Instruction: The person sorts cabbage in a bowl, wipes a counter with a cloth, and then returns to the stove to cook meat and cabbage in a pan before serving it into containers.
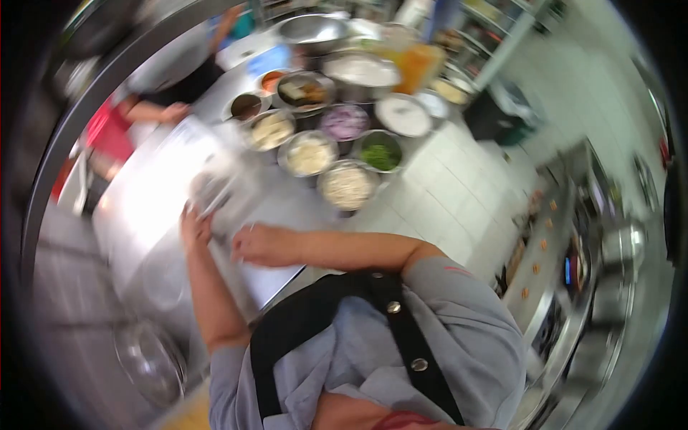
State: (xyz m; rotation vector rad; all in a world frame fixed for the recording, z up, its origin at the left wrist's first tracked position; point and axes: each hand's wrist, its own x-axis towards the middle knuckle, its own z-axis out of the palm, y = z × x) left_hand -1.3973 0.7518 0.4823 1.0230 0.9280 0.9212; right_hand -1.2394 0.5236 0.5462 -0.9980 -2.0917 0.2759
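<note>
My left hand is closed on the near edge of a small see-through container, blurred by motion, over the steel table. To its right, my right hand hovers near the table's front edge with its fingers curled. Whether anything is between those fingers is too blurred to tell. Beyond my hands stand bowls with chopped purple onion, chopped greens, pale diced food and pale pieces.
Another person's hand rests at the table's far left side. A large steel bowl and a lidded pot stand at the back. On the right are a stove with a blue flame and a dark bin.
</note>
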